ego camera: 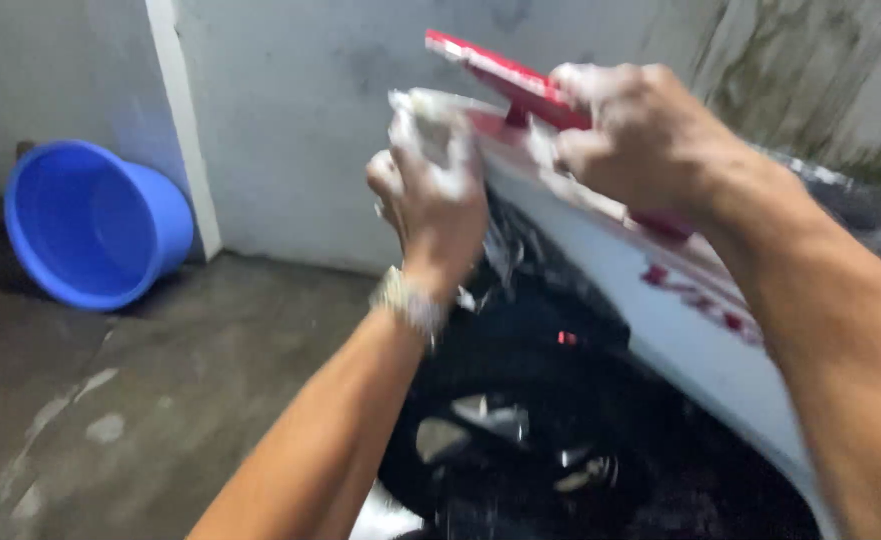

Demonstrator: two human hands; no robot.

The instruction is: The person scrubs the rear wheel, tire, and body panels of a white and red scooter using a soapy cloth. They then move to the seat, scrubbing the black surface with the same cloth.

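At centre frame, the left hand (431,190) clutched a soapy sponge (429,118); the right hand (641,135) clamped the white panel (691,320), where wet suds could make it slip.

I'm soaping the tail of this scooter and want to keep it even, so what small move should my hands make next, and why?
Probably slide the left hand, pressing a soapy white cloth, a little down the white plastic rear panel. Suds show only at the tip near the red tail piece, and the right hand already steadies that end.
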